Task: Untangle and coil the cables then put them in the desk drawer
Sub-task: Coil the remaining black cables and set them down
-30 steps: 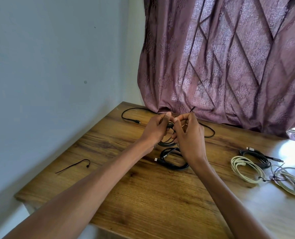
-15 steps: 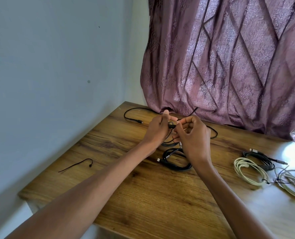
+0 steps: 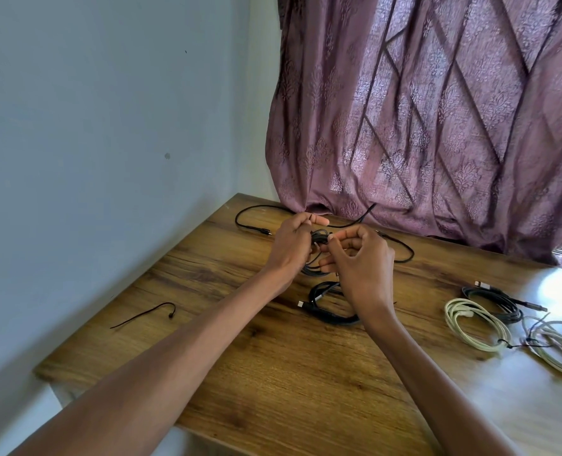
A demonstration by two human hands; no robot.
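My left hand grips a small bundle of thin black cable held above the wooden desk. My right hand pinches a strand of the same cable at the bundle. Below the hands a coiled black cable lies on the desk. A long loose black cable runs along the back edge by the curtain. At the right lie a coiled black cable, a cream coil and a second pale coil. The desk drawer is out of sight.
A short black cable piece lies at the desk's left side near the blue wall. A purple curtain hangs over the back edge. The desk's front edge runs near the bottom of the view.
The hands have shifted a little apart; the right hand has dropped lower and now pulls a strand from the bundle. The camera has tilted slightly.
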